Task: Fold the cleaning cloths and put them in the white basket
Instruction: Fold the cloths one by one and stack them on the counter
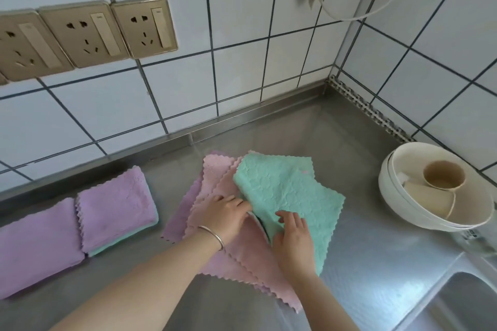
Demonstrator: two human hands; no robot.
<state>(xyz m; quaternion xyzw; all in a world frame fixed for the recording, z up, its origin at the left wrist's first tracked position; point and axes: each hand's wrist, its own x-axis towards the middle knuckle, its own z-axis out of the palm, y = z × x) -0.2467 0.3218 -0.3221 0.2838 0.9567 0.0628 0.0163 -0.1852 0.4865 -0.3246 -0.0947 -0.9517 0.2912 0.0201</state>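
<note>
A mint-green cloth (290,193) lies on top of a loose stack of pink cloths (215,185) on the steel counter. My left hand (226,213) pinches the green cloth's left edge and lifts it slightly. My right hand (291,239) presses on the green cloth's near corner. Two folded purple cloths lie to the left: one (115,207) resting on a green one, another (35,244) at the far left. No white basket is in view.
A white bowl (398,204) holding two beige cups (443,174) stands at the right by the tiled wall. A sink basin (462,301) opens at the lower right. Three wall sockets (88,35) sit above the counter's back edge.
</note>
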